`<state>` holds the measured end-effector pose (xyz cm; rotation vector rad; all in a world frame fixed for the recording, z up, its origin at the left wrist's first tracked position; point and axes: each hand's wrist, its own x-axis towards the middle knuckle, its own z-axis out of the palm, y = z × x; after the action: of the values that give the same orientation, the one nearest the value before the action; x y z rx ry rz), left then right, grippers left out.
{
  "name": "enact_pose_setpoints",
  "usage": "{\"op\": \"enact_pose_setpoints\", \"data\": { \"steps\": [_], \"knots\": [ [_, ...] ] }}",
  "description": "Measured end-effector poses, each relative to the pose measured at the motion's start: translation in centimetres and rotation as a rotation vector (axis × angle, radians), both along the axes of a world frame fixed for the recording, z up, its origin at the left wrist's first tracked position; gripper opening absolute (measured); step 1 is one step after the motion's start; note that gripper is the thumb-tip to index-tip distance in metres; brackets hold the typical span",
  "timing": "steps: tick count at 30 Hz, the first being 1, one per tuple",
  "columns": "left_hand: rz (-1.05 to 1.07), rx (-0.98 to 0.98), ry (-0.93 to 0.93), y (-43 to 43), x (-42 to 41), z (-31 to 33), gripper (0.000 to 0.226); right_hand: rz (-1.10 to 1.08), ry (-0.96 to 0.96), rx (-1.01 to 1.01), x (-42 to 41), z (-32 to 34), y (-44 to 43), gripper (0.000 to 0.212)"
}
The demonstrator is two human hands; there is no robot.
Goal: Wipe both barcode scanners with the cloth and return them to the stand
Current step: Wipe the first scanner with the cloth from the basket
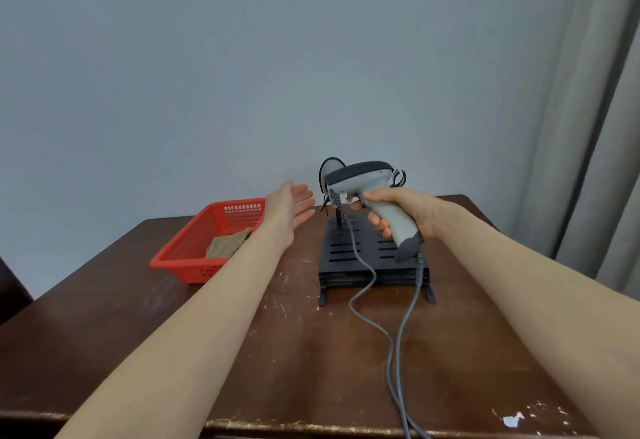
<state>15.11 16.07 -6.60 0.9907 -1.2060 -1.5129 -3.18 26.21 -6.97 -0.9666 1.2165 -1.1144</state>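
My right hand [401,212] grips the handle of a grey barcode scanner [367,179] and holds it in the air above the black slotted stand [372,265]. A second scanner [330,170] sits behind it on the stand, mostly hidden; only its rounded head shows. Two grey cables [398,334] trail from the scanners across the table toward me. My left hand [294,201] hovers open, palm turned right, just left of the scanners. A beige cloth [227,246] lies inside the red basket [187,265], partly covered by my left forearm.
The stand and basket rest on a scuffed brown wooden table [294,352] against a grey wall. A curtain [595,127] hangs at the right. A dark piece of furniture [10,293] is at the left edge.
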Motion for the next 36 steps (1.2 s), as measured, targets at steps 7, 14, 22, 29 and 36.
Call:
{"op": "enact_pose_setpoints", "data": {
  "steps": [7, 14, 22, 29, 36],
  "knots": [
    [0.036, -0.008, -0.042, -0.2, 0.1, -0.7, 0.035, 0.056, 0.094, 0.039, 0.4, -0.4, -0.2, 0.021],
    [0.052, -0.007, -0.061, -0.5, 0.5, -0.9, 0.036, 0.055, 0.143, 0.036, 0.6, -0.4, -0.3, 0.024],
    [0.049, -0.002, -0.057, -0.8, 0.9, -1.1, 0.041, 0.043, 0.157, 0.037, 0.7, -0.7, -0.4, 0.026],
    [0.013, 0.026, -0.013, -1.2, 1.3, -0.9, 0.049, 0.052, 0.173, 0.028, 0.8, -0.5, -0.3, 0.026],
    [-0.252, 0.118, 0.172, -1.0, 2.2, -0.5, 0.089, 0.089, 0.152, -0.005, 0.6, -0.5, -0.4, 0.035]
  ]
}}
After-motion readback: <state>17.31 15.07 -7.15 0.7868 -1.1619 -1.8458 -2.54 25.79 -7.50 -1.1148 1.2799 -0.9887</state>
